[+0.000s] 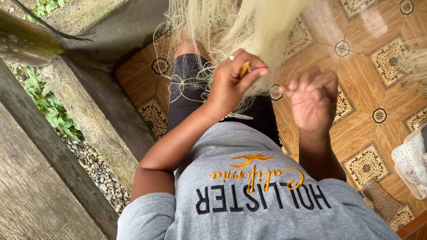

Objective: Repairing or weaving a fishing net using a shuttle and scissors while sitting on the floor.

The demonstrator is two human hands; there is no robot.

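Note:
A pale, fine-meshed fishing net [249, 22] hangs down in front of me and drapes over my lap. My left hand [231, 82], with a ring on one finger, pinches a small yellow netting needle [244, 69] against the net. My right hand [311, 100] is raised palm towards me. Its fingers are curled into the mesh and blurred by motion. Small scissors [238, 116] lie on my black shorts [187, 71], just below my left hand.
I sit on a patterned brown tiled floor [369, 53]. A concrete ledge [95, 111] runs along the left, with gravel [100, 171] and green plants beyond it. A flowered cloth [411, 162] and a woven item [380, 200] lie at the right.

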